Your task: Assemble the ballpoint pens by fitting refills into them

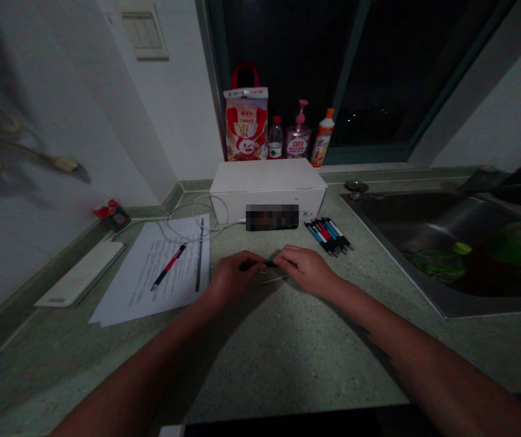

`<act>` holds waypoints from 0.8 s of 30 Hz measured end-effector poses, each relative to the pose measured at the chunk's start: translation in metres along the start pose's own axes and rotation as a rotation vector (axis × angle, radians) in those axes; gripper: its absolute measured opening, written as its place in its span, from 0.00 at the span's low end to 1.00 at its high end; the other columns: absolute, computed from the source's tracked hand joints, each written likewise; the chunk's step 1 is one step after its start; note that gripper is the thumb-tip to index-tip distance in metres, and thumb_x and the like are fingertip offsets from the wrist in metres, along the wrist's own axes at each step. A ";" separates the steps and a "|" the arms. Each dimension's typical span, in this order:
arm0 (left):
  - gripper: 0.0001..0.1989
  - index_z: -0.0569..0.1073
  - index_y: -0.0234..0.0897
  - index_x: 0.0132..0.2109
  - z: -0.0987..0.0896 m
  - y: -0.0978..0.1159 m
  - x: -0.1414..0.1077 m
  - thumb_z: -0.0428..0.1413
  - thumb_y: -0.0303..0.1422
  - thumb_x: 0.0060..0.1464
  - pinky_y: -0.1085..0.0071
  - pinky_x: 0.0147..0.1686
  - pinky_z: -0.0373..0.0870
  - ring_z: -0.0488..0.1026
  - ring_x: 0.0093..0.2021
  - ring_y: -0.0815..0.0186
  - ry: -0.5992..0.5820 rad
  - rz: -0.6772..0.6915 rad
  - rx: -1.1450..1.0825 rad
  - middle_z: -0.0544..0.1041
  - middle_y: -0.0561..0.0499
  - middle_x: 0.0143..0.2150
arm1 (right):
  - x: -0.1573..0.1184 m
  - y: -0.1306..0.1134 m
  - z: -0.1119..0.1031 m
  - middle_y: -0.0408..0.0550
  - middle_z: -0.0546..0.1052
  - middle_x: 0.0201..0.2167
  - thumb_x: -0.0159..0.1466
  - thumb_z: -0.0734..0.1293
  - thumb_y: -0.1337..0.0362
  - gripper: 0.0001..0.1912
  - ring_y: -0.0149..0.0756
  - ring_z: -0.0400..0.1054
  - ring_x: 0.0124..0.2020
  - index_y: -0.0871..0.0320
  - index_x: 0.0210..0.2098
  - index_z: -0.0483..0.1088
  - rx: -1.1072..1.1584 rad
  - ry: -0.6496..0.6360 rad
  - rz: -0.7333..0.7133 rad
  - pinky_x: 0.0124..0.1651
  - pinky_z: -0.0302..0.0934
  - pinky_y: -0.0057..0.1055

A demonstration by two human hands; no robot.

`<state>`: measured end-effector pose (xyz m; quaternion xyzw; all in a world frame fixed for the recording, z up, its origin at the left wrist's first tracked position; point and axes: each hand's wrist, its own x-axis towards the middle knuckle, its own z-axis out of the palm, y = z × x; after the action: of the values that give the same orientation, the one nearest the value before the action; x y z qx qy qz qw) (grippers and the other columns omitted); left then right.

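Note:
Both hands meet over the middle of the counter. Between their fingertips is a small dark and blue piece (pixel 270 263), which looks like part of a pen. My left hand (pixel 237 273) is closed on its left end, and my right hand (pixel 303 267) pinches its right end. A thin pale stick (pixel 275 280) lies on the counter just below the fingers. Right of the hands, several pens (pixel 328 235) in blue, red, white and black lie side by side. A red and black pen (pixel 168 267) rests on printed sheets (pixel 151 291) at the left.
Behind the hands a phone (pixel 272 217) with a white cable leans on a white box (pixel 265 179). Bottles (pixel 297 136) and a red bag (pixel 246 127) stand farther back. A sink (pixel 442 243) is at the right, a white slab (pixel 81 274) at the left.

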<state>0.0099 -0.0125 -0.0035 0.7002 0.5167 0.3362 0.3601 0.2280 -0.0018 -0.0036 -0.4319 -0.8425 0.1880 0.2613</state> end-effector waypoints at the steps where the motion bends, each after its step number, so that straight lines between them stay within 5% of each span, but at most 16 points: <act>1: 0.07 0.81 0.38 0.39 0.001 -0.001 -0.001 0.59 0.34 0.56 0.64 0.39 0.73 0.78 0.35 0.60 -0.043 0.033 0.049 0.83 0.48 0.35 | 0.000 0.001 0.000 0.46 0.76 0.34 0.73 0.61 0.60 0.13 0.34 0.70 0.36 0.56 0.37 0.75 -0.009 0.004 0.007 0.39 0.56 0.30; 6: 0.06 0.81 0.41 0.40 0.008 -0.003 -0.008 0.59 0.30 0.56 0.64 0.44 0.70 0.77 0.41 0.59 -0.299 0.304 0.298 0.82 0.48 0.40 | -0.002 0.003 -0.003 0.42 0.75 0.32 0.63 0.68 0.68 0.03 0.32 0.67 0.32 0.56 0.34 0.74 -0.093 -0.062 0.040 0.35 0.53 0.28; 10: 0.05 0.80 0.40 0.40 0.008 -0.001 -0.010 0.59 0.31 0.58 0.63 0.45 0.68 0.75 0.43 0.58 -0.382 0.425 0.385 0.81 0.48 0.39 | -0.004 0.003 -0.003 0.43 0.75 0.34 0.59 0.69 0.70 0.05 0.34 0.68 0.34 0.54 0.35 0.74 -0.195 -0.162 0.020 0.35 0.53 0.29; 17: 0.06 0.80 0.39 0.38 -0.010 -0.009 0.003 0.57 0.30 0.56 0.61 0.45 0.68 0.73 0.43 0.55 -0.096 0.222 0.474 0.79 0.44 0.38 | -0.003 0.007 0.001 0.46 0.76 0.34 0.61 0.67 0.68 0.03 0.35 0.69 0.32 0.55 0.34 0.74 -0.238 -0.192 0.010 0.33 0.52 0.30; 24: 0.07 0.78 0.41 0.32 -0.007 -0.017 0.009 0.56 0.28 0.55 0.61 0.46 0.68 0.72 0.40 0.56 -0.095 0.175 0.435 0.77 0.46 0.36 | -0.002 0.007 0.001 0.47 0.75 0.33 0.61 0.68 0.69 0.03 0.34 0.68 0.30 0.57 0.34 0.75 -0.270 -0.190 0.014 0.32 0.51 0.31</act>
<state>-0.0016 0.0005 -0.0138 0.8185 0.4968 0.2133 0.1941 0.2330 0.0002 -0.0093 -0.4490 -0.8782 0.1147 0.1186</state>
